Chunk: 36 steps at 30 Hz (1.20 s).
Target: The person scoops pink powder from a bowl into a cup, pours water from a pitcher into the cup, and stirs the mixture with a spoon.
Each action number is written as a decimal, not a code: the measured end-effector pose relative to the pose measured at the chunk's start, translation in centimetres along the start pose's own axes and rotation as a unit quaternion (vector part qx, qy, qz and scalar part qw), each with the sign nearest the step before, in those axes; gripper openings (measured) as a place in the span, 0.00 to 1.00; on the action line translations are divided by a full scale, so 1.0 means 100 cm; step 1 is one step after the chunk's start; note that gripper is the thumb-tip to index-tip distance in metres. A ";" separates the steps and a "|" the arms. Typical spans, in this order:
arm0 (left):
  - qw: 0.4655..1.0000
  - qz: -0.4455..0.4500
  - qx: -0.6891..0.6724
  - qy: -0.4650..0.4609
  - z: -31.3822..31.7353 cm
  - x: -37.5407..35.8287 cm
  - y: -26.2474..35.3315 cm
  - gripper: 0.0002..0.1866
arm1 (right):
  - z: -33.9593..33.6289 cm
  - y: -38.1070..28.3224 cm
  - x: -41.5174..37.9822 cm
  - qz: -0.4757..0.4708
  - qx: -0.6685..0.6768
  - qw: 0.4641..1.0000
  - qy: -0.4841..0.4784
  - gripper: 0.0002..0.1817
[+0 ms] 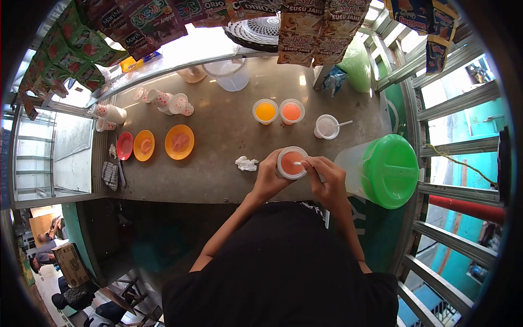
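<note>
My left hand is wrapped round a clear plastic cup of orange-pink drink near the table's front edge. Between the fingertips of my right hand is a small white spoon, its lower end in the drink. Behind them stand a cup of yellow-orange drink and a cup of pink-orange drink, side by side. A cup with whitish contents has a white spoon leaning out to the right. Left of my left hand lies a crumpled white tissue.
A large container with a green lid stands on the right. Orange plates and a red plate are on the left, with stacked paper cups behind. Sachets hang overhead. A clear tub stands at the back.
</note>
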State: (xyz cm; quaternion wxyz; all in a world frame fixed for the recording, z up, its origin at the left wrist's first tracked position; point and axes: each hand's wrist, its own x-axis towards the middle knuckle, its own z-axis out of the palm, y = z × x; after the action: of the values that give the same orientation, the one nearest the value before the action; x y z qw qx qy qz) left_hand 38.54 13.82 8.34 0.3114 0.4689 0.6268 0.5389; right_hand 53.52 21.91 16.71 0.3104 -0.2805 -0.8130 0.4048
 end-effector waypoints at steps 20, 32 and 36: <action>1.000 0.000 0.000 0.005 0.000 0.001 0.012 0.27 | -0.004 -0.006 0.004 -0.009 -0.030 0.999 0.029 0.06; 1.000 0.002 -0.001 0.008 -0.003 -0.001 0.013 0.27 | -0.003 -0.005 0.006 -0.001 0.003 1.000 0.000 0.06; 1.000 0.008 -0.008 0.013 -0.004 -0.002 0.013 0.27 | -0.004 -0.005 0.010 -0.014 -0.015 1.000 0.018 0.06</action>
State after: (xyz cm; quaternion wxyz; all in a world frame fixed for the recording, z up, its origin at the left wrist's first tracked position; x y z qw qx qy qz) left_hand 38.63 13.44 9.60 0.3031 0.4643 0.6226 0.5522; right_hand 53.06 22.54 17.58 0.3267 -0.2813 -0.8170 0.3829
